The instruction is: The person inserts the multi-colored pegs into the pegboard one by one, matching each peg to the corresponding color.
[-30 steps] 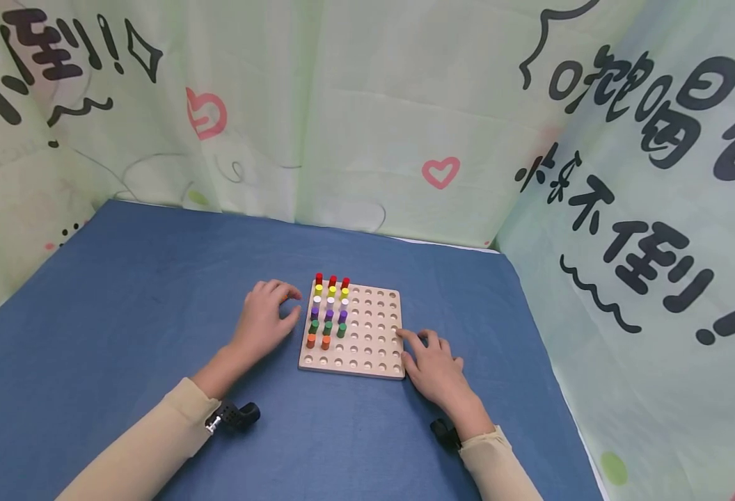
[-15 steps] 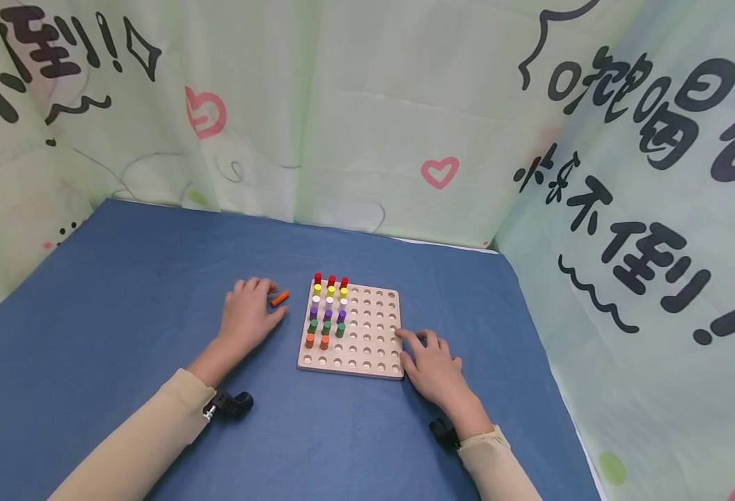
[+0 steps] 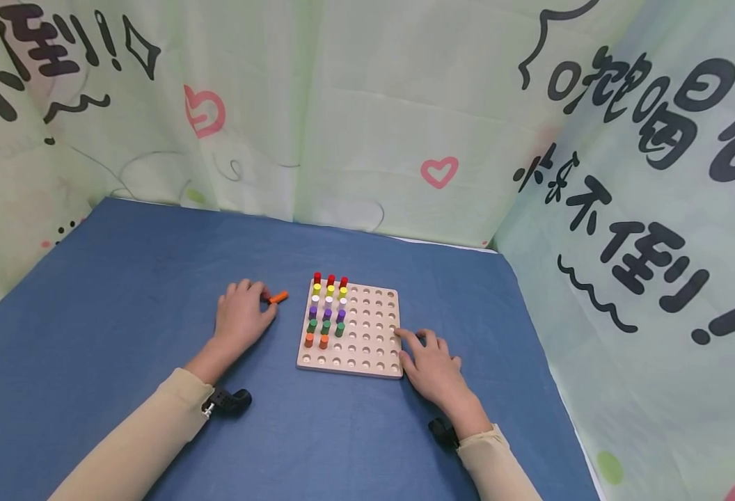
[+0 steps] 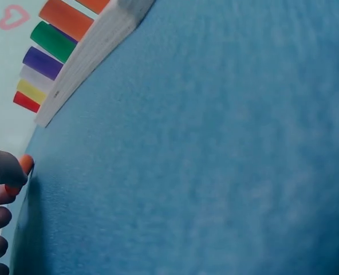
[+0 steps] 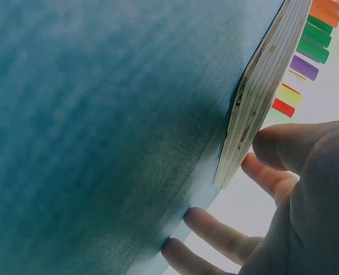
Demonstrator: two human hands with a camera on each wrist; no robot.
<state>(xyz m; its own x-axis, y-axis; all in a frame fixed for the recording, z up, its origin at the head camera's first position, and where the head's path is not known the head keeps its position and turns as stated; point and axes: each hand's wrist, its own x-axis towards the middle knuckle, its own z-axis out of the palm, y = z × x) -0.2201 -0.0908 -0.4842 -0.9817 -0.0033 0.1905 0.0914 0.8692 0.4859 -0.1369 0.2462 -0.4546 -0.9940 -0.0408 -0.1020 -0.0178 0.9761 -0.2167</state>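
My left hand (image 3: 239, 314) is left of the wooden pegboard (image 3: 370, 334), low over the blue cloth. Its thumb and forefinger pinch an orange peg (image 3: 280, 297), which points toward the board. The left wrist view shows the same orange peg (image 4: 26, 164) between the fingertips. Red, yellow, white, purple, green and orange pegs (image 3: 324, 342) stand upright in rows at the board's left side. My right hand (image 3: 433, 367) touches the board's right edge with thumb and forefinger, its other fingers spread on the cloth (image 5: 101, 143).
Bare holes fill the right part of the board and its front row. A pale printed curtain (image 3: 367, 118) rises behind the blue table (image 3: 154, 278) and along its sides. Dark camera straps (image 3: 232, 402) sit at both wrists.
My left hand has drawn back to the left, away from the board, and the orange peg has come into view at its fingertips. My right hand stays at the board's edge.
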